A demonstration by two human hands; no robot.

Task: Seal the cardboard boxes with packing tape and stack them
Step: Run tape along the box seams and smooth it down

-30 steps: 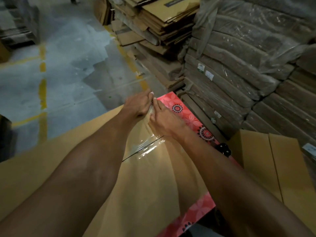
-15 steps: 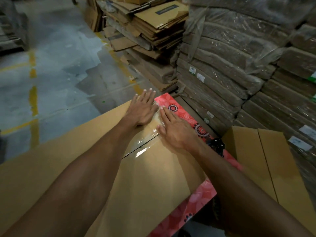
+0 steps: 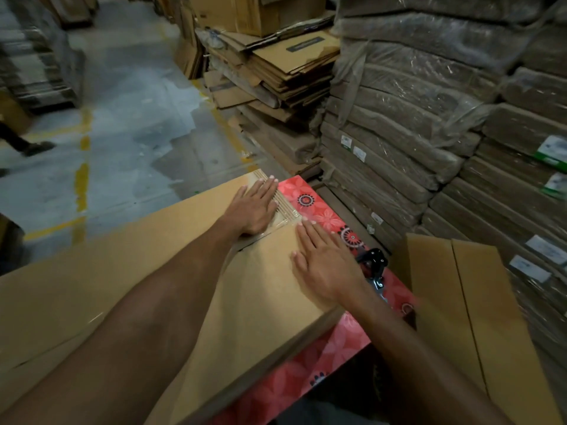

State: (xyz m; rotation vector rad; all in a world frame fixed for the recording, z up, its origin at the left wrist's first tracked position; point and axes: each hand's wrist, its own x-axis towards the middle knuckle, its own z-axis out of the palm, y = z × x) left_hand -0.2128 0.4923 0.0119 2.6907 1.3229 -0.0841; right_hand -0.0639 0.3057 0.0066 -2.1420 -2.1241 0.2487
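the cardboard box [image 3: 122,286] lies flat on the table with the red flowered cover [image 3: 319,207], its far end at the table's far edge. both hands are flat on it with straight fingers and hold nothing. the left hand [image 3: 254,207] presses at the far end of the box, and the right hand [image 3: 325,265] presses the right flap, a little apart from it. between them the clear packing tape [image 3: 283,220] shines over the seam.

to do this step well, i think the palms must rub outward from the seam, firmly, so that no bubble stays under the tape. the end also needs to be pushed down over the far edge of the box.

a black tool [image 3: 372,259] lies at the table's right edge; it is perhaps the tape dispenser, but it is mostly hidden.

one second ago the fingers of both hands were pinching the tape together at the far end. now they are spread flat, and the right hand has slid back along the flap toward the person.
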